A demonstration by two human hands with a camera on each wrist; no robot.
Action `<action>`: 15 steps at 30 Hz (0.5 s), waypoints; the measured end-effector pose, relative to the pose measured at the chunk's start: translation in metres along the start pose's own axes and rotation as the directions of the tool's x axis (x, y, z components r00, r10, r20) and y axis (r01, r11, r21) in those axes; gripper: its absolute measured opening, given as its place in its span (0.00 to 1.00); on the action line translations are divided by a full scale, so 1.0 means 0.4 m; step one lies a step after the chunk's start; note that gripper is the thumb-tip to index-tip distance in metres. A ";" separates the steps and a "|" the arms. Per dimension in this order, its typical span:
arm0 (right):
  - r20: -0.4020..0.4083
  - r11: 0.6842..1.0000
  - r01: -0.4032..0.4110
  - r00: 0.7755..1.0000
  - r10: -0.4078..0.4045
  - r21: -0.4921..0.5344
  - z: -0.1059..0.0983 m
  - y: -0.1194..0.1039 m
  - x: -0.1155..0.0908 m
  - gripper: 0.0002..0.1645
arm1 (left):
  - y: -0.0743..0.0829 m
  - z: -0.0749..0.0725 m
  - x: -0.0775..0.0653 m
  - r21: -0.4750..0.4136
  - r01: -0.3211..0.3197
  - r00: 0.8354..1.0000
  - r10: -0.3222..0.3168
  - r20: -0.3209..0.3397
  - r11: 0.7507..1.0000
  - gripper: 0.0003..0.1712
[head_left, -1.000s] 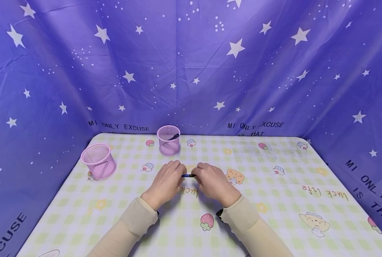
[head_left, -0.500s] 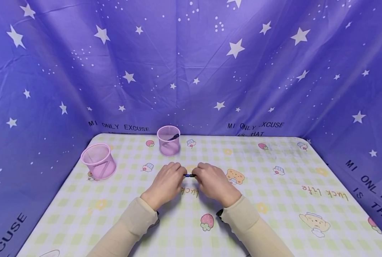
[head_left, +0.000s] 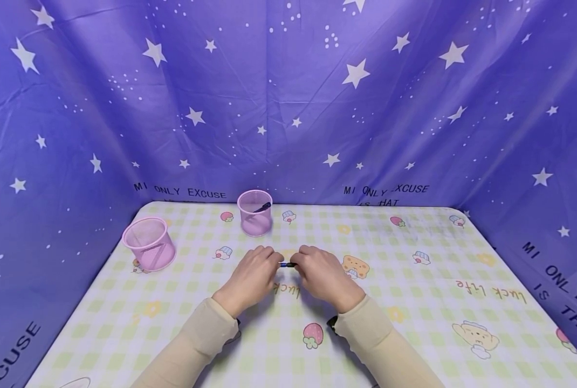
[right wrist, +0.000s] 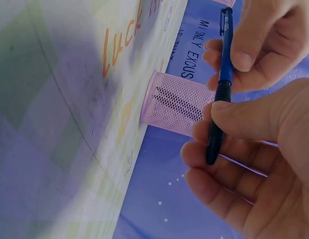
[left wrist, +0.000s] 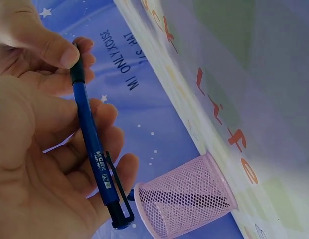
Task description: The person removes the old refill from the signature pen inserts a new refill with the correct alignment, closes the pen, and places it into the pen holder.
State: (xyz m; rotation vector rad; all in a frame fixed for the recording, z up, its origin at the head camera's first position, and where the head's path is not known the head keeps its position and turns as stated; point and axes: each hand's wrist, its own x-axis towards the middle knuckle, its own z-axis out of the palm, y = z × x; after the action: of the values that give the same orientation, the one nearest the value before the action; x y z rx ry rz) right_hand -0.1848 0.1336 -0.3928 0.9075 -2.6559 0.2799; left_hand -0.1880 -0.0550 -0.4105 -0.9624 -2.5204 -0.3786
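While fingers of left hand (head_left: 251, 277) and right hand (head_left: 328, 276) clamp slim blue-and-black plastic pen (left wrist: 90, 132) above green-checked worktop (head_left: 279, 366), it looks assembled; dark pen (head_left: 265, 206) already sits in pink mesh cup (head_left: 256, 227), held one not.

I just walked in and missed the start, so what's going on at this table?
A person is holding a blue pen between both hands: the left hand has the clip end, and the right hand pinches the black front end. Two pink mesh cups stand on the checked tablecloth: one cup off to the left, and the far cup with a dark pen leaning inside it.
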 end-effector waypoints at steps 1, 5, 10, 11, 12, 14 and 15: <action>-0.001 1.000 0.002 1.000 -0.002 0.000 0.000 0.000 0.000 0.06 | 0.000 0.000 0.000 -0.004 0.002 1.000 -0.002 -0.001 1.000 0.06; -0.008 1.000 0.009 1.000 -0.009 -0.002 0.002 0.000 0.000 0.06 | 0.000 -0.002 0.001 -0.030 0.014 1.000 -0.014 -0.009 0.999 0.10; -0.013 1.000 0.018 1.000 -0.018 -0.011 0.004 0.000 0.000 0.06 | 0.001 -0.006 0.002 -0.058 0.022 1.000 -0.023 -0.014 0.998 0.14; -0.014 1.000 0.019 1.000 -0.020 -0.012 0.004 0.000 0.000 0.06 | 0.001 -0.006 0.002 -0.061 0.022 1.000 -0.023 -0.015 0.998 0.15; -0.015 1.000 0.021 1.000 -0.021 -0.013 0.004 0.000 0.000 0.06 | 0.001 -0.006 0.002 -0.065 0.021 1.000 -0.022 -0.017 0.998 0.16; -0.016 1.000 0.024 1.000 -0.024 -0.011 0.004 0.000 0.001 0.06 | 0.000 -0.005 0.001 -0.066 0.017 1.000 -0.019 -0.025 0.998 0.17; -0.017 1.000 0.025 1.000 -0.025 -0.011 0.004 0.000 0.001 0.07 | -0.001 -0.005 0.001 -0.063 0.014 0.999 -0.016 -0.028 0.998 0.17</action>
State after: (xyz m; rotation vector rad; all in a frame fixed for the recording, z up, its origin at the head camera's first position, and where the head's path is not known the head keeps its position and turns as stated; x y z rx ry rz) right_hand -0.1856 0.1329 -0.3943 0.9305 -2.6262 0.2654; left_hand -0.1878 -0.0558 -0.4087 -0.9546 -2.5049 -0.4754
